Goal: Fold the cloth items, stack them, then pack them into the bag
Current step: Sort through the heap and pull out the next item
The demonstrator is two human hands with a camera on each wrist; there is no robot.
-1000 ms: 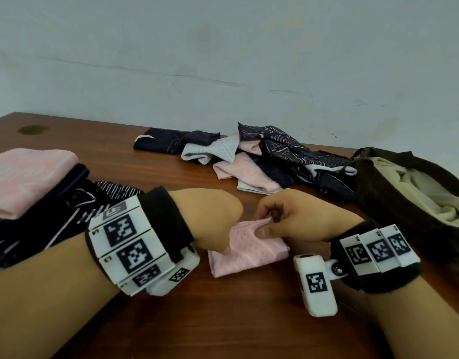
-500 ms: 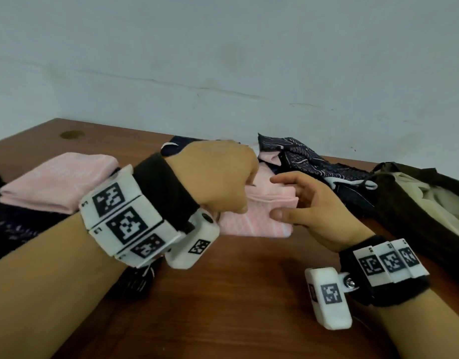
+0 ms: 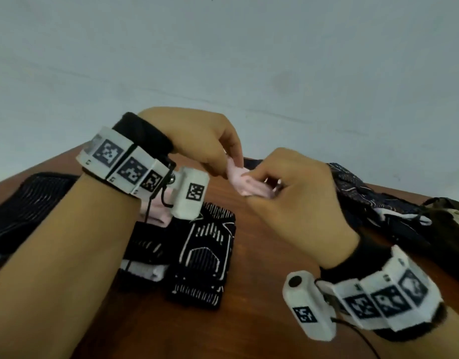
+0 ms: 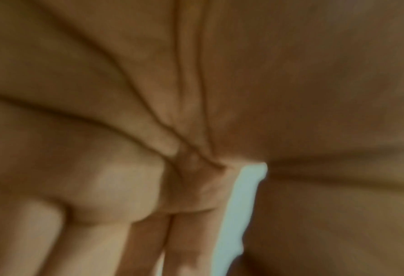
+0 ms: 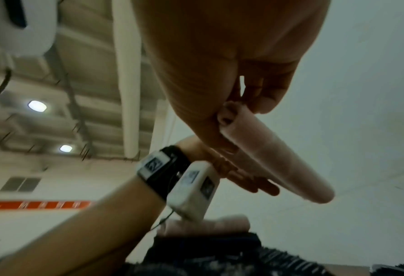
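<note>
The right hand (image 3: 293, 198) pinches one end of a folded pink cloth (image 3: 245, 183) between its thumb and curled fingers. The left hand (image 3: 197, 141) holds the other end, with its fingers (image 5: 250, 182) lying along the cloth's side. Both hands hold the pink cloth up in the air, above the middle of the brown bench (image 3: 262, 294). Under the left wrist, near the bench's left edge, sits a stack of folded cloths (image 3: 202, 255), dark with white lines, with some pink in it. A heap of dark unfolded cloths (image 3: 373, 203) lies toward the far right corner. A dark bag (image 3: 453, 218) sits at the right edge.
</note>
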